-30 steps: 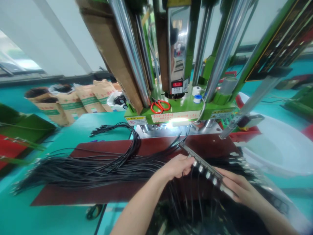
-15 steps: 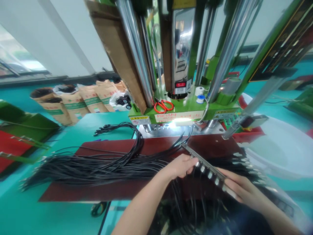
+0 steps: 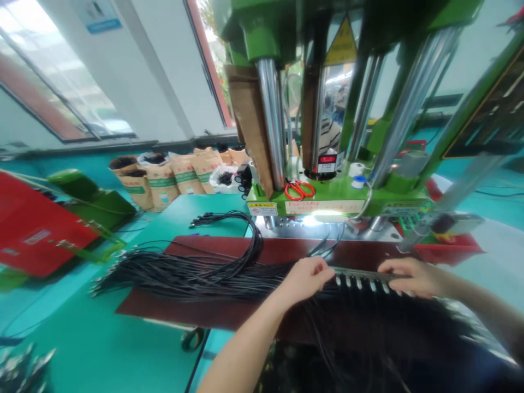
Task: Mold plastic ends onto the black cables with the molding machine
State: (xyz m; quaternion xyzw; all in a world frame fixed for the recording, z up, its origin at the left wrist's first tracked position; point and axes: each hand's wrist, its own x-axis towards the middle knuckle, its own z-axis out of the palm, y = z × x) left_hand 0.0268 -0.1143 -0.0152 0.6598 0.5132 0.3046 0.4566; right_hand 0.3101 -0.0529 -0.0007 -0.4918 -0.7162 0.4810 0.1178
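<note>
A narrow metal bar [image 3: 360, 274] with several silver connectors along its lower edge lies nearly level over the dark red board [image 3: 184, 314]. My left hand [image 3: 310, 277] pinches its left end. The right end is between the thumb and fingers of my right hand [image 3: 413, 277]. Black cables hang down from the connectors. A thick bundle of black cables [image 3: 196, 278] stretches leftward across the board, and a smaller loop curls above it.
Behind the board stands a green press [image 3: 380, 204] with steel columns and a lit plate. Red-handled scissors [image 3: 299, 190] and tape rolls rest on its ledge. A red tray [image 3: 450, 254] is at the right, paper sacks [image 3: 184, 174] at the back left.
The bar has turned from a steep slant to nearly level, and my right hand has risen with its end. The view has shifted left and up.
</note>
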